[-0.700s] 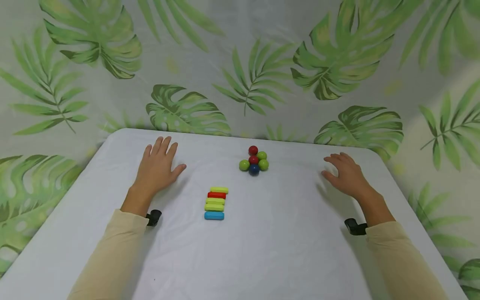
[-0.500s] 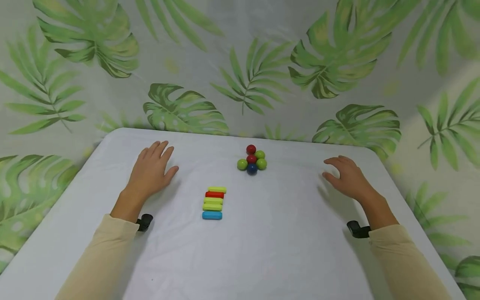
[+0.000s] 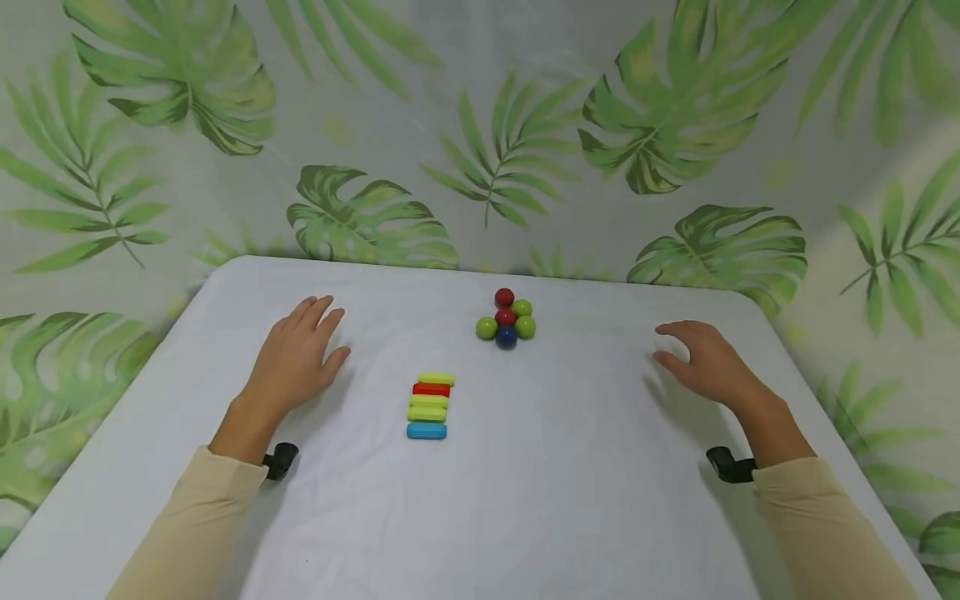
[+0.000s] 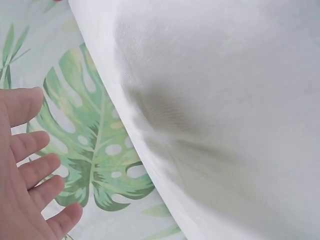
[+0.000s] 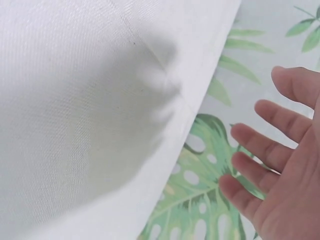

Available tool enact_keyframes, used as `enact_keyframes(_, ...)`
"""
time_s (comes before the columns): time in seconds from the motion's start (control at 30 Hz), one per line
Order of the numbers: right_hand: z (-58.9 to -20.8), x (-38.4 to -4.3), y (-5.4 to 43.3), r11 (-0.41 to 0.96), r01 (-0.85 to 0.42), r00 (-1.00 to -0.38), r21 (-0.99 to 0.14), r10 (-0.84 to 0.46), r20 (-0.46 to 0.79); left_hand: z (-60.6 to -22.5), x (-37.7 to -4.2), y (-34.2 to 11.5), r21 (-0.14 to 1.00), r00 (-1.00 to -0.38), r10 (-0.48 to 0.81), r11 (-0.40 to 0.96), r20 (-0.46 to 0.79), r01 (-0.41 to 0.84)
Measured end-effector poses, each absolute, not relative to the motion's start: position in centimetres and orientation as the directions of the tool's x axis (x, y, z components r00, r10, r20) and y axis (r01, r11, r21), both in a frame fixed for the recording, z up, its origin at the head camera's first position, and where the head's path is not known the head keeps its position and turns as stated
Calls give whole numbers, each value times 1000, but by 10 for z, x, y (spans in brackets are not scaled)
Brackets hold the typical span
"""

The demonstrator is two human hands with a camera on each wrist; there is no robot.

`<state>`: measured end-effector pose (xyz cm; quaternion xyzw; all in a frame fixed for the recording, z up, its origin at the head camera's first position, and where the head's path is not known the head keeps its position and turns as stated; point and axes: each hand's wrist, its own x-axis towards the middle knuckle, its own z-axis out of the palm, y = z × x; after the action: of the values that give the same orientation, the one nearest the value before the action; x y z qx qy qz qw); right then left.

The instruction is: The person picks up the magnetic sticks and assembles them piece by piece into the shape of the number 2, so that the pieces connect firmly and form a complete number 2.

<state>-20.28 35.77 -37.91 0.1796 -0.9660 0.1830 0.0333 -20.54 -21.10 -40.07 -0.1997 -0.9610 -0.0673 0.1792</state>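
Note:
My left hand [image 3: 292, 358] hovers over the left part of the table, fingers spread and holding nothing. Over on the right, my right hand [image 3: 703, 360] hangs above the cloth with loosely bent fingers, also without anything in it. Between them lies a column of small bars: a blue bar [image 3: 427, 431] nearest me, then yellow-green ones and a red bar [image 3: 431, 389]. Farther back sits a cluster of small balls, with a dark blue ball [image 3: 506, 337], red balls and green balls touching or close together. Both wrist views show relaxed fingers above cloth.
A white cloth covers the table [image 3: 570, 483], whose far edge meets a leaf-patterned curtain [image 3: 517, 50]. A black wrist camera [image 3: 281, 461] sits on the left wrist, and another black camera [image 3: 729, 465] on the right one.
My left hand has drawn back toward me and a little to the left. My right hand has shifted slightly right and nearer. Bars and balls keep their places.

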Motion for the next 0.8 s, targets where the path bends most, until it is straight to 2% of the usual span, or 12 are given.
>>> enact_keyframes(0.23, -381, -198, 361, 876, -344, -937, -339, -341, 70, -400, -199, -203, 107, -856, 387, 889, 342, 445)
enact_keyframes(0.43, -381, -190, 354, 871, -318, -940, -373, -342, 3, -401, -196, -195, 288, -875, 378, 839, 302, 462)
enact_keyframes(0.53, -379, -185, 349, 868, -309, -938, -389, -346, -29, -401, -195, -196, 341, -883, 374, 821, 284, 457)
enact_keyframes(0.8, -375, -183, 337, 845, -347, -920, -407, -391, -26, -404, -192, -204, 347, -858, 396, 794, 326, 498)
